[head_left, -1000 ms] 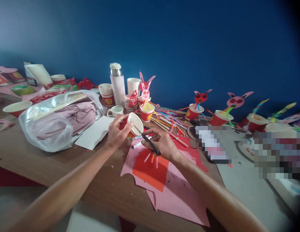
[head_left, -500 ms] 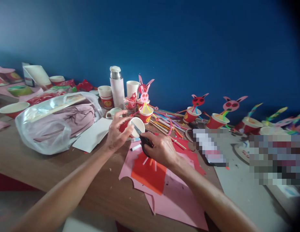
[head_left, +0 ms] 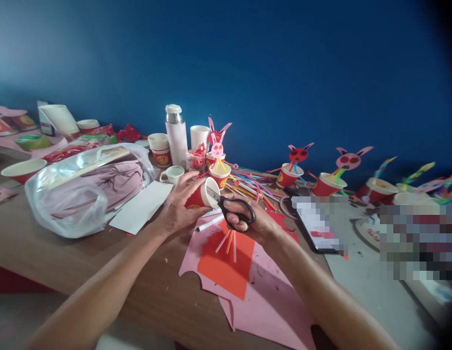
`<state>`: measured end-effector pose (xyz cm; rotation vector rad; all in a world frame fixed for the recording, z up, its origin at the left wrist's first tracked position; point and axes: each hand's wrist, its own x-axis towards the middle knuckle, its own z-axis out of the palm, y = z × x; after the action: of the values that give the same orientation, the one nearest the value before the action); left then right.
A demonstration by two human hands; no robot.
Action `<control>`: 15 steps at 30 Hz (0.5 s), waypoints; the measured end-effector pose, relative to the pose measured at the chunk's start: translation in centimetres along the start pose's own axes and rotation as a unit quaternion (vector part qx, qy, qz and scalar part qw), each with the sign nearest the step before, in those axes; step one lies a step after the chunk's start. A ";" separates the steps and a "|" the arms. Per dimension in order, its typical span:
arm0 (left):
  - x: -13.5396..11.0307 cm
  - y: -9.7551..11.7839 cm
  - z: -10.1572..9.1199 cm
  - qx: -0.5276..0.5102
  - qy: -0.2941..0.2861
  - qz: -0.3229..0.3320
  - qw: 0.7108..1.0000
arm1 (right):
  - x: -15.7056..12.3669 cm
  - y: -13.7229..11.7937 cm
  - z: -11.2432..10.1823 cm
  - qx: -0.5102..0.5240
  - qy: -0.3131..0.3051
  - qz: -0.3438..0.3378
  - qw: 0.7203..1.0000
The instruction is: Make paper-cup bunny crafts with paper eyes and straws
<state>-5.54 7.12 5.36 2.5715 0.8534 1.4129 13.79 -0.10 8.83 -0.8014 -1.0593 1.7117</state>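
My left hand (head_left: 180, 204) is wrapped round a red paper cup (head_left: 200, 193) held on its side, its white mouth turned to the right. My right hand (head_left: 248, 221) grips black-handled scissors (head_left: 231, 210) by the finger loops. The blades point left and touch the cup's rim. Below both hands lie a red paper sheet (head_left: 226, 260) on a larger pink sheet (head_left: 262, 301), with a few short straw pieces (head_left: 229, 240) on the red one.
A clear plastic bag (head_left: 87, 189) of pink cloth and a white sheet (head_left: 140, 206) lie left. Behind the hands stand a white flask (head_left: 176, 136), stacked cups (head_left: 199, 133), a mug (head_left: 172, 174), loose coloured straws (head_left: 255, 187) and several cup animals (head_left: 330, 177) along the blue wall.
My right hand turned the scissors from a pen-like hold into a finger-loop grip and brought the blades to the cup's rim. My left hand rotated the cup's mouth toward the right.
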 end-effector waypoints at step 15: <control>-0.1 -3.3 -1.6 -0.338 0.179 -0.188 0.905 | -2.1 -3.4 -1.9 -0.145 0.021 -0.106 0.983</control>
<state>-8.32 9.56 5.06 1.5746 0.6745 1.6875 17.40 -0.92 11.22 -0.8686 -1.3352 1.3747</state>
